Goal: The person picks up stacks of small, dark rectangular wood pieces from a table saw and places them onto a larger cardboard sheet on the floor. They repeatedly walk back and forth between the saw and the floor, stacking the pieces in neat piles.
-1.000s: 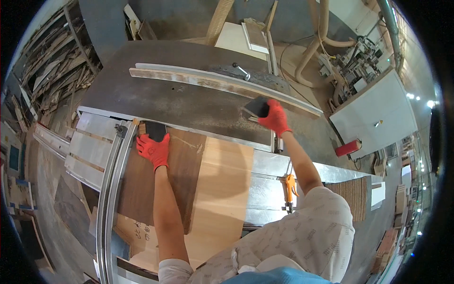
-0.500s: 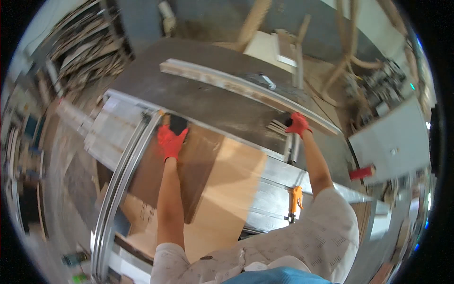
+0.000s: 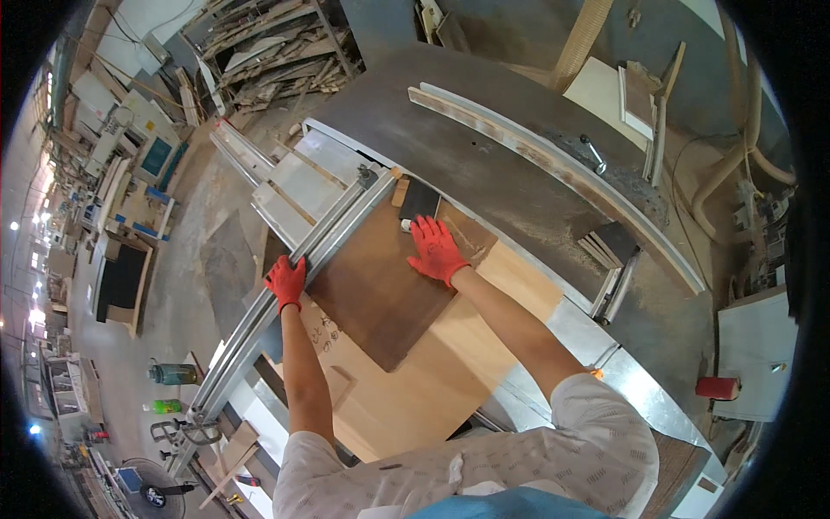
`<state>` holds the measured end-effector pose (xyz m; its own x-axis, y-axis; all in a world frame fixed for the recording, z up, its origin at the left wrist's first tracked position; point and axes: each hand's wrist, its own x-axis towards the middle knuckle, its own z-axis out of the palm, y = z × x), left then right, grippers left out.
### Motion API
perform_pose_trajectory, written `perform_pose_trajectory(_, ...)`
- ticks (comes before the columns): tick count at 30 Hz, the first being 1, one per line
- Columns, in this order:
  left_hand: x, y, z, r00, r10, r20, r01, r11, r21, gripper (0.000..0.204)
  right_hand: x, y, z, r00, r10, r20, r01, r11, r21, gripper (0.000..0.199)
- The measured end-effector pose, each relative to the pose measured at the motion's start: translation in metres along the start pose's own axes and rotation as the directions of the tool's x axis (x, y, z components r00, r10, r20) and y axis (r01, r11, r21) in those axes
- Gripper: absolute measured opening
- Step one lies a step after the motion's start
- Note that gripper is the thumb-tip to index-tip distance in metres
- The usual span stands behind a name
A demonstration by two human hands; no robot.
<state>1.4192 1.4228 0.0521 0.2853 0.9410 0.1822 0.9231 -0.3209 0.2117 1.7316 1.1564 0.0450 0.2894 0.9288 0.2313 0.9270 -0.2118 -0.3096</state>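
My left hand (image 3: pixel 287 281), in a red glove, grips the outer side of a long silver metal rail (image 3: pixel 251 337), its fingers bent against the edge. My right hand (image 3: pixel 437 251), also red-gloved, lies with fingers stretched on a brown board (image 3: pixel 367 290). Just beyond its fingertips is a small dark rectangular piece (image 3: pixel 420 201), beside a little wooden block (image 3: pixel 400 192). The brown board rests on a larger pale wood sheet (image 3: pixel 432 381), which bears handwritten marks near the rail.
Across the dark machine table (image 3: pixel 363 104) runs a long fence (image 3: pixel 553 164). A small stack of pieces (image 3: pixel 609 246) sits toward the right, near a metal strip. Scrap wood (image 3: pixel 277 60) fills a rack at the back left. Bottles (image 3: pixel 173 374) stand left of the rail.
My right hand has left the small stack on the right and come onto the brown board. My left hand has moved from the board to the metal rail. The view has turned left.
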Motion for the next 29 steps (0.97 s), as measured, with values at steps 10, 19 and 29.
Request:
perform_pose_trajectory(10,-0.009,-0.001,-0.016,0.994,-0.107,-0.001,0.106,0.991,0.086,0.067,0.015,-0.022,0.016,0.983,0.158,0.099,-0.149,0.985,-0.090,0.092)
perform_pose_trajectory(19,-0.017,-0.003,-0.018,0.997,-0.079,0.007,0.079,0.996,0.035,0.065,0.002,-0.027,0.018,0.979,0.186,0.085,-0.184,0.982,-0.037,0.096)
perform_pose_trajectory(29,-0.024,-0.008,-0.023,0.998,-0.060,0.001,0.060,0.996,0.064,0.070,-0.009,-0.037,0.008,0.975,0.186,0.118,-0.175,0.980,-0.095,0.095)
